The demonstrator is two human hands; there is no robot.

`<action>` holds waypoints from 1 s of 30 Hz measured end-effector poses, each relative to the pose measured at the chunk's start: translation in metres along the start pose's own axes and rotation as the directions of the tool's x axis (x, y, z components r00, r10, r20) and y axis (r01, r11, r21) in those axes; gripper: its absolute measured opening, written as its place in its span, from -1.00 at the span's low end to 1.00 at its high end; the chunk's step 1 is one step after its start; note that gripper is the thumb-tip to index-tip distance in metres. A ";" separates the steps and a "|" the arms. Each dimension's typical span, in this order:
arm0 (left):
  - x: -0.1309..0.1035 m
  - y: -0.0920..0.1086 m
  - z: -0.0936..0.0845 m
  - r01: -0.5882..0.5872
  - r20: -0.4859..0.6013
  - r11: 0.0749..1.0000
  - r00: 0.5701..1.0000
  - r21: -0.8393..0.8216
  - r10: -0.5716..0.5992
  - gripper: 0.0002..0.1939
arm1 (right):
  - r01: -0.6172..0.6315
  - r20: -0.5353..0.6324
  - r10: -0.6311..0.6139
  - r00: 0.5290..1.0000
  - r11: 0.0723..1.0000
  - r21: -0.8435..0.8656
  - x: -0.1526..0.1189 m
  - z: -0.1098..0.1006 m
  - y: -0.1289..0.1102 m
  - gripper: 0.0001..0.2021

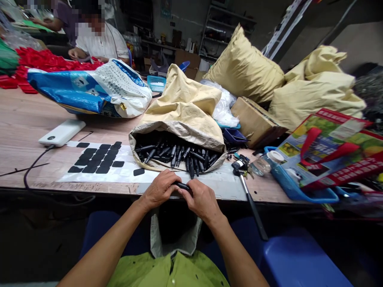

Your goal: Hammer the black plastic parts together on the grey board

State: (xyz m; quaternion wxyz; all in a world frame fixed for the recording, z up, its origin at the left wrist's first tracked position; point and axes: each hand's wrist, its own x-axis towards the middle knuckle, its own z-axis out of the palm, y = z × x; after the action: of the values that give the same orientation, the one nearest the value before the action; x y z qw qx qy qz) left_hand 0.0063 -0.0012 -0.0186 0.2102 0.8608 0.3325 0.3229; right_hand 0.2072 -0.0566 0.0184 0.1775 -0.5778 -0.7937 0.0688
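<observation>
Between my two hands, at the table's front edge, is a short black pen-like tube [182,185]. My left hand [161,188] is closed on its left end. The fingers of my right hand [202,198] pinch its right end. Just beyond them lies a cream cloth sack [182,99] with its mouth facing me. Many similar black tubes [179,153] fill the sack's opening, some spilling at its lip. Below my hands, an open grey-lined bag [156,235] hangs at my lap; its inside is too dark to make out.
Black rounded pads [103,157] lie on a white sheet at left, near a white power bank [62,132]. A hammer [253,207] overhangs the front edge. At right stand a blue tray [317,196] and a printed bag [332,147]. Co-workers, including one in a white shirt [101,44], sit behind.
</observation>
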 end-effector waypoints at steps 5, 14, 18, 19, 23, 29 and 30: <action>-0.002 0.000 0.002 -0.012 -0.043 1.000 0.999 0.013 0.013 -0.87 | 0.082 -0.085 -0.082 0.993 0.997 -0.010 0.000 0.010 -0.002 -0.82; -0.001 0.003 0.000 0.004 -0.107 0.999 0.994 0.033 0.000 -0.82 | 0.136 -0.207 -0.128 0.970 0.990 0.025 0.006 0.025 -0.001 -0.80; -0.001 0.002 0.000 0.036 -0.075 0.999 0.997 0.001 -0.036 -0.83 | 0.122 -0.158 -0.104 0.982 0.987 0.106 0.006 0.019 0.005 -0.77; 0.000 0.001 0.000 0.045 -0.060 0.999 0.997 -0.001 -0.045 -0.84 | 0.120 -0.142 -0.101 0.985 0.984 0.131 0.006 0.017 0.007 -0.76; 0.001 0.001 -0.001 0.074 -0.025 0.997 0.997 0.001 -0.074 -0.88 | 0.117 -0.115 -0.092 0.989 0.965 0.234 0.005 0.014 0.012 -0.73; 0.001 0.004 -0.002 0.079 -0.022 0.997 0.997 0.006 -0.079 -0.90 | 0.135 -0.114 -0.098 0.989 0.908 0.396 0.002 0.012 0.018 -0.82; 0.001 0.004 -0.003 0.079 -0.019 0.997 0.997 0.006 -0.079 -0.91 | 0.140 -0.113 -0.102 0.988 0.902 0.409 0.001 0.012 0.019 -0.83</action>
State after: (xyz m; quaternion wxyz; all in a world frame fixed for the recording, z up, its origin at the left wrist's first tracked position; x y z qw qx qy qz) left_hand 0.0069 -0.0029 -0.0141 0.2167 0.8446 0.3693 0.3214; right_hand 0.2195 -0.0481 0.0016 0.3352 -0.4787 -0.7866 0.1992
